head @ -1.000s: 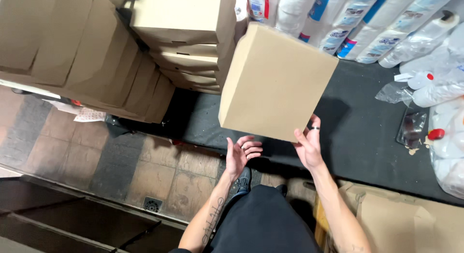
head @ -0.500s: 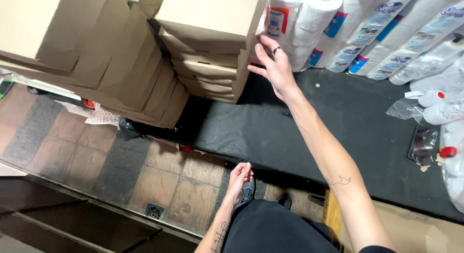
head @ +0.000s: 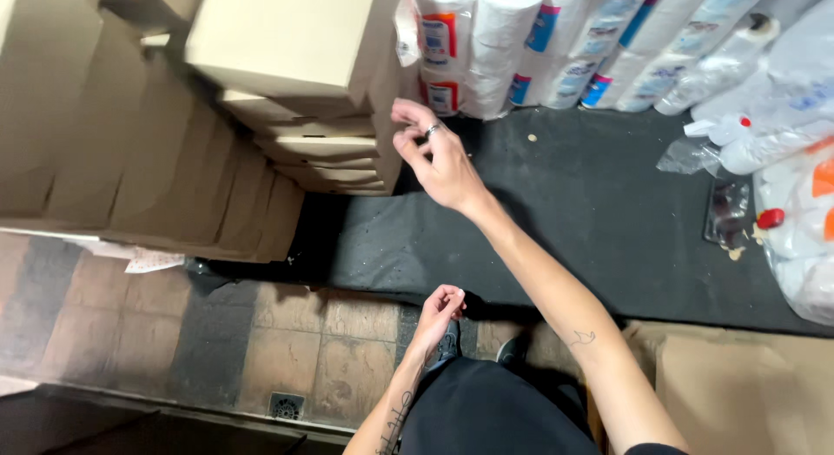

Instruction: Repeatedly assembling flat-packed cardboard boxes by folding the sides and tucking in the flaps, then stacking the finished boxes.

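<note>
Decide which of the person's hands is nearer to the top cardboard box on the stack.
Right. The right hand is raised beside the top cardboard box, close to its right edge, fingers loosely curled and empty. The left hand hangs low by the body, far below the stack.

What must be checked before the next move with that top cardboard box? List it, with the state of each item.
1. Right hand free: ok, fingers loosely curled, holding nothing, beside the top cardboard box.
2. Left hand free: ok, empty, low by the body.
3. Grip on the box: not ok, neither hand touches it.
4. Box seated square on the box stack: cannot tell, the view is blurred.
5. Black mat bare beside the stack: ok.
6. Paper roll packs clear of the box: cannot tell, they stand very close.
</note>
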